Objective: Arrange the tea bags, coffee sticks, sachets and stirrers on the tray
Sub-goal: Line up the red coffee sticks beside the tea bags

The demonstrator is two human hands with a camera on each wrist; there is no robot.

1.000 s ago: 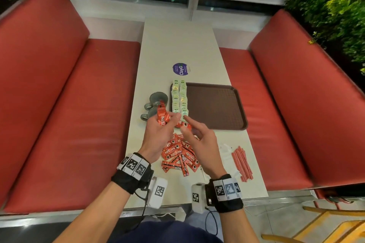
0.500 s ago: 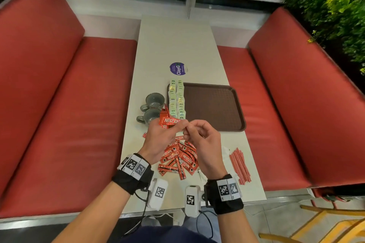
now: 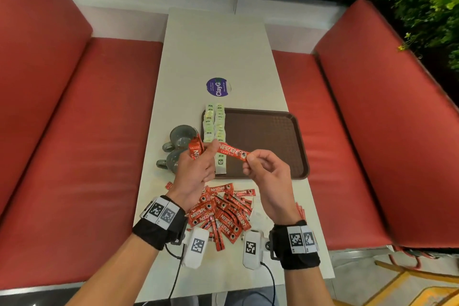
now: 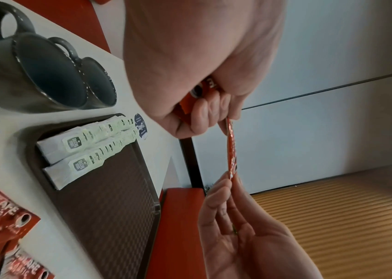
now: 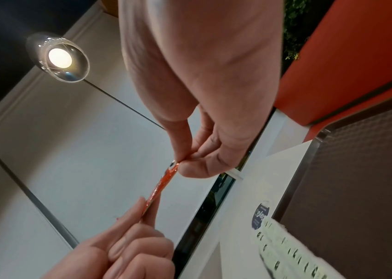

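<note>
The left hand (image 3: 196,171) gripped a bunch of coffee sticks (image 3: 195,150) and pinched one end of a single stick (image 3: 232,152). The right hand (image 3: 267,171) pinched the other end, probably to lay it flat on the bumpy brown tray (image 3: 268,146), beside the papery tea bags (image 3: 214,126). More shiny sticks (image 3: 223,213) lay on the worktop (image 3: 218,45).

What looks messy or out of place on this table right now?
The loose coffee sticks lie in a crisscrossed heap on the table near the person, off the tray. The tea bags sit in two neat rows along the tray's left edge. Nothing looks spilled or torn.
</note>
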